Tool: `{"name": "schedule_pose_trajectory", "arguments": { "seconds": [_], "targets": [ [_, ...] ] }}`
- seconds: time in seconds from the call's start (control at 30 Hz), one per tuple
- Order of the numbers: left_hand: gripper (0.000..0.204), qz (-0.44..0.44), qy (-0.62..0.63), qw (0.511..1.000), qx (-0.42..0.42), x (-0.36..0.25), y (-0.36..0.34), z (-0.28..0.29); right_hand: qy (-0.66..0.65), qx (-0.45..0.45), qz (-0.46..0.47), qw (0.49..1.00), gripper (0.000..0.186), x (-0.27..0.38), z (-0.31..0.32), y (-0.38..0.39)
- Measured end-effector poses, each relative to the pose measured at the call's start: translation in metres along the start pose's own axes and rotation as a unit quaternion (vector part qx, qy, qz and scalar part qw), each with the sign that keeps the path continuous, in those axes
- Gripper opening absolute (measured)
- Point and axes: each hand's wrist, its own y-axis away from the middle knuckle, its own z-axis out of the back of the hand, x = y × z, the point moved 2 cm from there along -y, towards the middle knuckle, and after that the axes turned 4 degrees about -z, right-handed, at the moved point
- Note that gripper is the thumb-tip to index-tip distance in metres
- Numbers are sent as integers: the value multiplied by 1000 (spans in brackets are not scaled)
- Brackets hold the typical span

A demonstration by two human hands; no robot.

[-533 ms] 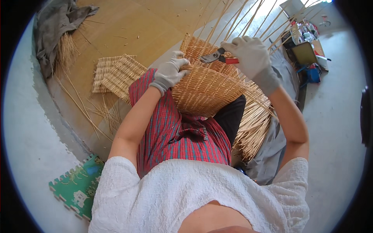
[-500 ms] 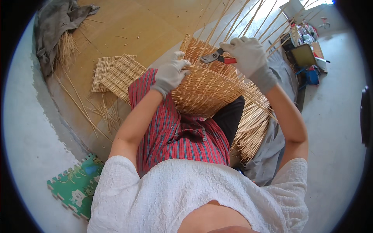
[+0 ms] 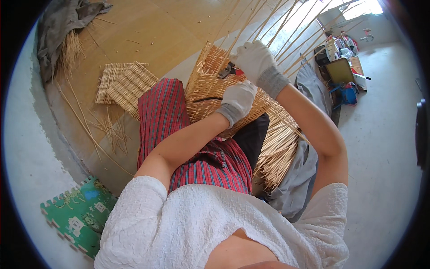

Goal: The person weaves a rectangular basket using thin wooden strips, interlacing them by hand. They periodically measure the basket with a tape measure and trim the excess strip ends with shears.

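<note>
A tan woven wicker basket (image 3: 193, 86) rests tilted on my lap, with long upright canes (image 3: 272, 21) standing out of its far right side. My right hand (image 3: 257, 62), in a pale work glove, is closed at the basket's upper edge. Just below its fingers show the metal head and a bit of red handle of the pruning shears (image 3: 226, 70); the rest is hidden by my hands. My left hand (image 3: 240, 96), gloved too, makes a fist against the basket's near wall. From it a thin, dark, curved rod (image 3: 207, 99) sticks out leftward.
Two flat woven panels (image 3: 130, 86) lie left on the floor, with loose strands (image 3: 112, 134) nearby. A bundle of cut canes (image 3: 277, 157) rests on grey cloth (image 3: 293, 188) to my right. Beyond stand a box with clutter (image 3: 342, 69) and a blue item (image 3: 347, 94). A green foam mat (image 3: 80, 210) lies lower left.
My left hand has moved right from the basket's left rim to its near wall, where the dark rod now shows. My right hand and the shears have shifted left. The basket has turned somewhat.
</note>
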Motion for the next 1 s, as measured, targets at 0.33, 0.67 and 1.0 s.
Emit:
{"name": "schedule_pose_trajectory", "arguments": {
  "seconds": [0.33,0.67,1.0],
  "targets": [
    [22,-11,75,997,-16,-25,0,-34,40,84,27,995,28,-31,-3,31],
    [25,-76,28,996,-29,-34,-18,-38,-31,113,-23,993,25,-23,-19,41],
    [23,-35,43,998,14,-46,-37,-40,39,79,-15,996,26,-30,-36,60]
  ]
}}
